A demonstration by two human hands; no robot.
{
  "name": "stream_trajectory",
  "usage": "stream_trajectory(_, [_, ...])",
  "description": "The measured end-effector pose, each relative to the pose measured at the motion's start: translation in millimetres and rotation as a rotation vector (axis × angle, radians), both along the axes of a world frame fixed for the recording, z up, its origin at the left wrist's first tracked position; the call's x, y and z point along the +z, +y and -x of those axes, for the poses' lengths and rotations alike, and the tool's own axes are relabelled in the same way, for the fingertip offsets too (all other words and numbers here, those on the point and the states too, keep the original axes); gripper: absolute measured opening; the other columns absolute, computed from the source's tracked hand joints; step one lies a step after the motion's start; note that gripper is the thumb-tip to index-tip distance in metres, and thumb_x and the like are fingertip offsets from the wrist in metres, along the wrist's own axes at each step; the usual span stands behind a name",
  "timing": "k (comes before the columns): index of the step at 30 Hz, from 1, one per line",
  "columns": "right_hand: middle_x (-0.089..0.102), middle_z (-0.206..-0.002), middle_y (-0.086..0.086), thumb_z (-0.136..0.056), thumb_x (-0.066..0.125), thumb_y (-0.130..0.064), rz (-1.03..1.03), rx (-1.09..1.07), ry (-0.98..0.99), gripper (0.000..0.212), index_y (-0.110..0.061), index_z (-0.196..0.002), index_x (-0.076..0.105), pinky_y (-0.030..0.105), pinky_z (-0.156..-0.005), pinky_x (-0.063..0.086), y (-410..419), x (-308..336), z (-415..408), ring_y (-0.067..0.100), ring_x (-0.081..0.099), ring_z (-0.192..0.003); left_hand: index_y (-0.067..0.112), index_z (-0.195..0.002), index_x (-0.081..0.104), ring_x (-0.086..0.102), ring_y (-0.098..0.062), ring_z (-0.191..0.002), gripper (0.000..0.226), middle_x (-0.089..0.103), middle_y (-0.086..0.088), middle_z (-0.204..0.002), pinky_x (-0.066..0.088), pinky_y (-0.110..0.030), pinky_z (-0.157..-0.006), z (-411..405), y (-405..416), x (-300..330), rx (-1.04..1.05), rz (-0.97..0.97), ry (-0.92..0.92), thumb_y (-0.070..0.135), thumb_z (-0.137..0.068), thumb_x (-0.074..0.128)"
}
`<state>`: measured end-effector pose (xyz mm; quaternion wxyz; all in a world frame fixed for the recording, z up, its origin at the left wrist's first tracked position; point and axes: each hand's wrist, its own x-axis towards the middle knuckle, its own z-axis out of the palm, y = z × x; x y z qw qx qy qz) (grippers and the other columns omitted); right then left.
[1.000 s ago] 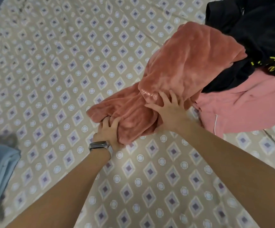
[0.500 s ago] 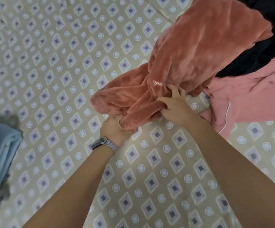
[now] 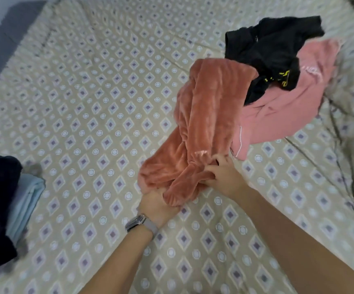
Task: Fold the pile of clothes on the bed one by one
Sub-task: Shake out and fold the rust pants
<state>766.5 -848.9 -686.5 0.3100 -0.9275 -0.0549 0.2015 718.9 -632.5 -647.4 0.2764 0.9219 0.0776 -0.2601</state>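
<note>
No lettering on the clothes is legible.

Both hands grip the near end of an orange fleece garment on the patterned bed: the left hand and the right hand. Beyond the garment lie a pink garment and a black one; folded blue cloth sits far to its left.

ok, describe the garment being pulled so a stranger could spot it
On the patterned bed sheet, find the clothes pile at upper right. The rust-orange fleece garment trails from it toward both hands; unlike the black garment and smoother pink garment, it's plush.
</note>
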Motion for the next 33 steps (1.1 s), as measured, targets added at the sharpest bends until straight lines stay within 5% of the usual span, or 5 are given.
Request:
stream_trajectory(9, [0.041, -0.123, -0.019, -0.086, 0.072, -0.028, -0.384, -0.105, -0.117, 0.010, -0.022, -0.079, 0.075, 0.030, -0.109, 0.026, 40, 188, 146, 0.014, 0.037, -0.122, 0.012, -0.097, 0.069, 0.072, -0.017, -0.089, 0.020, 0.076, -0.001, -0.088, 0.057, -0.023, -0.070, 151, 48, 203, 0.595, 0.854, -0.151, 0.003, -0.079, 0.073])
stream_trajectory(13, [0.066, -0.077, -0.020, -0.078, 0.069, -0.050, -0.613, -0.234, -0.030, 0.017, -0.041, -0.065, 0.072, 0.023, -0.078, 0.047, 69, 274, 197, -0.005, 0.059, -0.079, 0.014, -0.106, 0.068, 0.072, -0.019, -0.092, 0.027, 0.075, -0.005, -0.096, 0.057, -0.030, -0.076, 188, 54, 269, 0.720, 1.032, -0.255, 0.015, -0.079, 0.072])
stream_trajectory(18, [0.059, -0.054, -0.015, -0.068, 0.082, -0.051, -0.677, -0.348, -0.042, 0.036, -0.027, -0.047, 0.064, 0.021, -0.058, 0.042, 74, 329, 254, -0.002, 0.054, -0.057, 0.011, -0.111, 0.068, 0.071, -0.019, -0.096, 0.032, 0.075, -0.005, -0.101, 0.058, -0.028, -0.077, 219, 43, 321, 0.644, 1.102, -0.287, 0.014, -0.079, 0.074])
stream_trajectory(26, [0.070, -0.112, -0.009, -0.060, 0.081, -0.058, -0.884, -0.326, -0.103, 0.067, -0.029, -0.117, 0.060, 0.025, -0.091, 0.053, 17, 369, 266, 0.007, 0.066, -0.107, 0.013, -0.114, 0.066, 0.070, -0.011, -0.098, 0.039, 0.074, 0.000, -0.104, 0.056, -0.024, -0.081, 208, -39, 372, 0.386, 1.122, -0.305, -0.001, -0.078, 0.073])
stream_trajectory(33, [0.076, -0.096, -0.003, -0.071, 0.077, -0.042, -1.010, -0.545, -0.070, 0.043, -0.017, -0.105, 0.068, 0.019, -0.074, 0.055, -118, 387, 247, 0.012, 0.071, -0.093, 0.009, -0.113, 0.067, 0.069, -0.021, -0.101, 0.039, 0.073, -0.010, -0.106, 0.055, -0.034, -0.090, 170, -183, 366, 0.207, 1.130, -0.144, 0.004, -0.076, 0.077])
